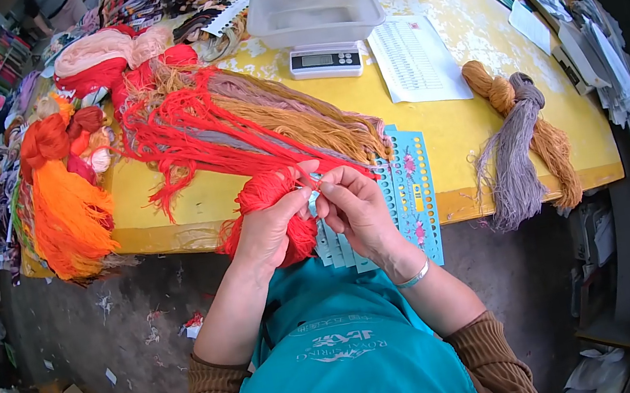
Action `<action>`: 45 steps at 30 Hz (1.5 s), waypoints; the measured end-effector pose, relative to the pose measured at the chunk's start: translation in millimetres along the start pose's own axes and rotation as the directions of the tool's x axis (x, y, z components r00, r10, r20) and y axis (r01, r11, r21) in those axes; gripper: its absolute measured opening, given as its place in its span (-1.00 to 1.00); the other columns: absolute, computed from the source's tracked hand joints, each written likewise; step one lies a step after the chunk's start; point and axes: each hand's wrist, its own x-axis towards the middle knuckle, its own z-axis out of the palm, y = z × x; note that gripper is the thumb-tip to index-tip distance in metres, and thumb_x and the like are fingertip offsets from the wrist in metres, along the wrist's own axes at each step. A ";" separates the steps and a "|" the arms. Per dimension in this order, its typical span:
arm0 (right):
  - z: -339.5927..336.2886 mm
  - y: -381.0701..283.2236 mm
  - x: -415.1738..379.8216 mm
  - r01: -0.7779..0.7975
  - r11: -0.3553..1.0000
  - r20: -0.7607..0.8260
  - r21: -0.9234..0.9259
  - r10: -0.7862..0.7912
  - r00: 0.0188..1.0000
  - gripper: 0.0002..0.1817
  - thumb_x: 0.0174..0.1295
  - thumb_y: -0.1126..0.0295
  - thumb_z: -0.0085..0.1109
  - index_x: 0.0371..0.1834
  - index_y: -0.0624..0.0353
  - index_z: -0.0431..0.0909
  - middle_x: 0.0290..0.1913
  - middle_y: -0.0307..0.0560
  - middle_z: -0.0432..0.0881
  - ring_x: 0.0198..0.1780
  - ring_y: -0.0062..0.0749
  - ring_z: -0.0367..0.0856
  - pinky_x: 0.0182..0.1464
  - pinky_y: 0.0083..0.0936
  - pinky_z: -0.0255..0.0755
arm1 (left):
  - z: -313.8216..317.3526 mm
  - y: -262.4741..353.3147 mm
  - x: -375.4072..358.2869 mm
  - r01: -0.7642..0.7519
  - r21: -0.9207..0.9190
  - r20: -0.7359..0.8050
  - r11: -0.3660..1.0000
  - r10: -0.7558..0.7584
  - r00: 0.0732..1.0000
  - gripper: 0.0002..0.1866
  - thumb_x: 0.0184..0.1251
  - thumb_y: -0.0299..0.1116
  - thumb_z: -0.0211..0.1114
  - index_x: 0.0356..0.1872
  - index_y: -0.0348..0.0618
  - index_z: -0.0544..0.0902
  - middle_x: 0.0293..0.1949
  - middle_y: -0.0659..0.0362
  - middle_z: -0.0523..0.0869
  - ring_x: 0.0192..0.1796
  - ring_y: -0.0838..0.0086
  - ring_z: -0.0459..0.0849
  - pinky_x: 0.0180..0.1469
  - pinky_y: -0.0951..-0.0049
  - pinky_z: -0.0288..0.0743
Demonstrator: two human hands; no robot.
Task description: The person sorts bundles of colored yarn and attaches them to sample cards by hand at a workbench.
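Observation:
Both hands meet at the table's front edge, over a red yarn bundle. My left hand is closed, its fingers pinching red thread beside a small pale piece at the fingertips. Close against it, my right hand is closed too, thumb and finger pinched at the same spot; the exact thing between them is too small to name. Blue-green cards with punched holes lie partly behind and right of my right hand. Long red strands stretch across the table just beyond the hands, over brown and mauve yarn.
Orange yarn hangs at the left edge. Grey yarn and tan yarn overhang the right side. A clear plastic tub sits on a digital scale, beside a printed sheet. A person stands at the back left.

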 end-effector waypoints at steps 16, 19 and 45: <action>-1.4 1.6 -0.1 0.029 0.999 0.039 -0.022 -0.028 0.999 -0.94 0.43 0.41 0.03 -0.19 0.14 0.44 -0.49 -0.21 0.59 -0.66 -0.73 0.29 -0.63 -0.78 0.11 | -4.4 -2.6 0.0 -0.017 -0.008 0.023 1.000 0.017 1.000 -0.63 0.32 -0.53 0.16 0.16 -0.35 0.56 -0.30 0.29 0.61 -0.37 0.71 0.42 -0.27 0.64 0.36; -2.0 3.0 -0.7 0.045 0.998 0.039 -0.037 -0.044 0.998 -0.94 0.43 0.41 0.03 -0.19 0.14 0.44 -0.49 -0.22 0.58 -0.65 -0.73 0.31 -0.62 -0.79 0.12 | -2.9 -1.6 -0.6 -0.021 0.000 0.020 1.000 0.021 1.000 -0.63 0.32 -0.53 0.19 0.15 -0.34 0.56 -0.30 0.29 0.61 -0.37 0.71 0.42 -0.27 0.63 0.36; -0.4 5.5 -3.3 0.069 0.997 0.013 -0.026 -0.069 0.998 -0.91 0.46 0.37 0.00 -0.16 0.12 0.41 -0.48 -0.21 0.59 -0.65 -0.72 0.33 -0.63 -0.79 0.14 | -5.4 -5.5 -4.8 -0.018 -0.029 0.018 0.999 0.019 1.000 -0.63 0.32 -0.53 0.21 0.16 -0.33 0.55 -0.23 0.27 0.64 -0.31 0.72 0.46 -0.22 0.69 0.37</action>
